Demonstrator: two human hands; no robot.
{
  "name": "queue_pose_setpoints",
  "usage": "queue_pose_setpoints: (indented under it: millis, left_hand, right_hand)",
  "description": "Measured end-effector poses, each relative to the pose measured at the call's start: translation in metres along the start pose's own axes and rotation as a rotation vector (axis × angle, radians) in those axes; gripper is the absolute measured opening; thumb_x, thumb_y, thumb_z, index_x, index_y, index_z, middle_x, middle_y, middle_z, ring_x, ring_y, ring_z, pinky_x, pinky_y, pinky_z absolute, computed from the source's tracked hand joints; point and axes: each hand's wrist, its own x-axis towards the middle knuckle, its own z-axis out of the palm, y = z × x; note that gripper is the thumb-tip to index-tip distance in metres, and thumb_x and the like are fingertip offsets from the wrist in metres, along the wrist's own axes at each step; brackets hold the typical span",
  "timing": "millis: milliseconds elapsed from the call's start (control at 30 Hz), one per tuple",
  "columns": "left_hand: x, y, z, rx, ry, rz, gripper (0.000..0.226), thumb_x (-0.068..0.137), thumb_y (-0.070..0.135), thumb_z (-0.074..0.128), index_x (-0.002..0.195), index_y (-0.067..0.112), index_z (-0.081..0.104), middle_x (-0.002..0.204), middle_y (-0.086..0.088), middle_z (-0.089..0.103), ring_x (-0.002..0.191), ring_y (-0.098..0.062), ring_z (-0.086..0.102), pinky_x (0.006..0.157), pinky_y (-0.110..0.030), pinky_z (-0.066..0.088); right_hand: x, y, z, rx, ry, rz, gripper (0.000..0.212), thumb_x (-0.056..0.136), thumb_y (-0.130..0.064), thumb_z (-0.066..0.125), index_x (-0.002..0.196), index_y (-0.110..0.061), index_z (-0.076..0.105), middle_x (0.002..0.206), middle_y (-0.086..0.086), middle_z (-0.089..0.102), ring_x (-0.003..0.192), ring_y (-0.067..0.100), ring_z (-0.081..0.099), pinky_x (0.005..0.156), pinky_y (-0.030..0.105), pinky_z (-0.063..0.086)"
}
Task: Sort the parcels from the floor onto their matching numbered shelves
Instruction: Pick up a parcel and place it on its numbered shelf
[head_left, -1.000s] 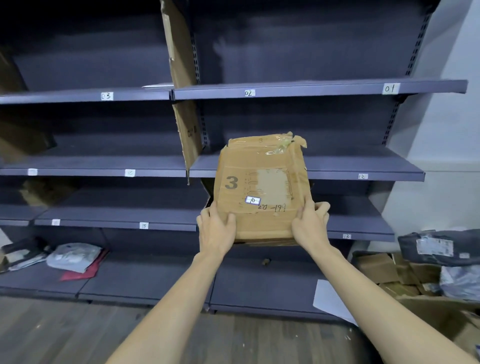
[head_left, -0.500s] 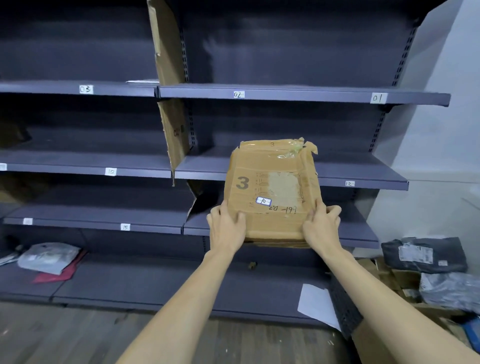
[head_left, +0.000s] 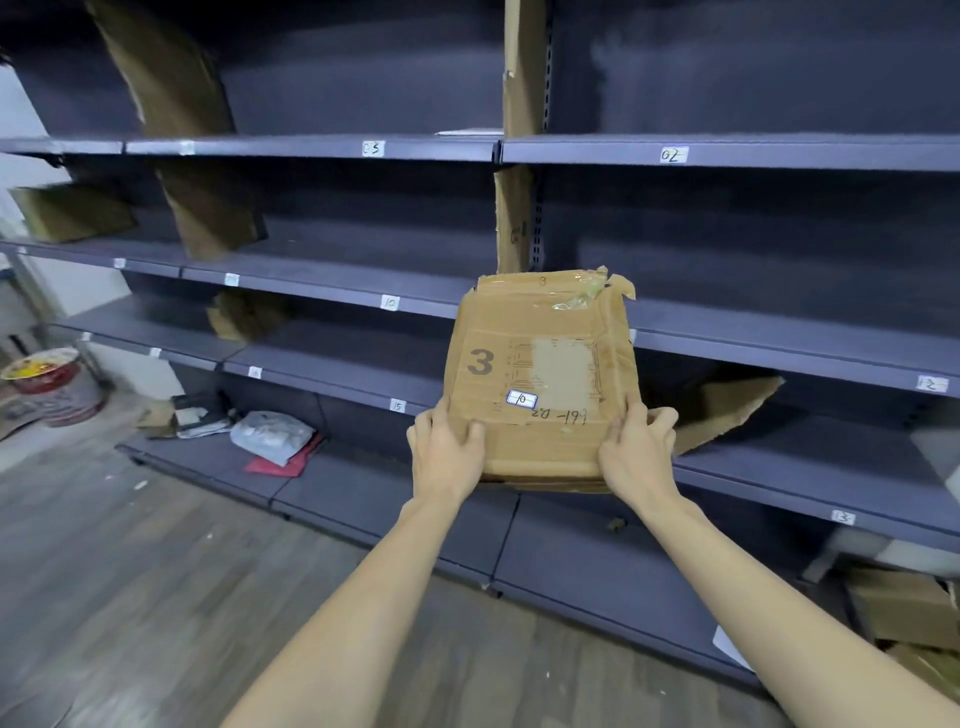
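My left hand (head_left: 447, 452) and right hand (head_left: 636, 452) grip the box (head_left: 543, 379) by its two lower corners, thumbs on the face and fingers curled behind, holding it upright in front of me, clear of every shelf. On its face a small sticker (head_left: 521, 399) reads 10 (the big printed 3 is only carton print, I think). What has changed over the last second is my heading: I have swung left along the rack, so the 01 tag has gone out of view and the 10 tag (head_left: 389, 302) has come in close, just left of the box's upper edge. The grip itself is as it was. That puts the matching shelf (head_left: 322, 280) within reach, up and to the left, and I judge the next move is to lift the box over that lip and slide it in flat. Farther up are the 03 tag (head_left: 372, 148) and 02 tag (head_left: 674, 155), neither of them mine.
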Motion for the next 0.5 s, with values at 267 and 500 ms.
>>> queue_pose_setpoints:
  millis: [267, 500]
  left_hand:
    - [0.007, -0.033, -0.056, 0.001, 0.071, -0.027, 0.050, 0.095, 0.023, 0.048, 0.144, 0.016, 0.041, 0.136, -0.013, 0.044, 0.129, -0.027, 0.032, 0.090, -0.023, 0.022]
    - [0.021, -0.054, -0.092, -0.010, 0.140, -0.056, 0.054, 0.095, 0.025, 0.048, 0.148, 0.017, 0.038, 0.139, -0.012, 0.042, 0.132, -0.028, 0.030, 0.101, -0.035, 0.030]
  right_hand:
    - [-0.012, -0.040, 0.050, 0.001, -0.039, -0.069, 0.048, 0.098, -0.003, 0.032, 0.146, -0.006, 0.026, 0.115, 0.006, 0.022, 0.103, 0.024, 0.026, 0.089, 0.030, 0.025]
    - [-0.008, -0.074, 0.081, 0.007, -0.062, -0.132, 0.043, 0.098, -0.004, 0.032, 0.142, -0.004, 0.030, 0.114, 0.004, 0.021, 0.104, 0.021, 0.026, 0.089, 0.030, 0.027]
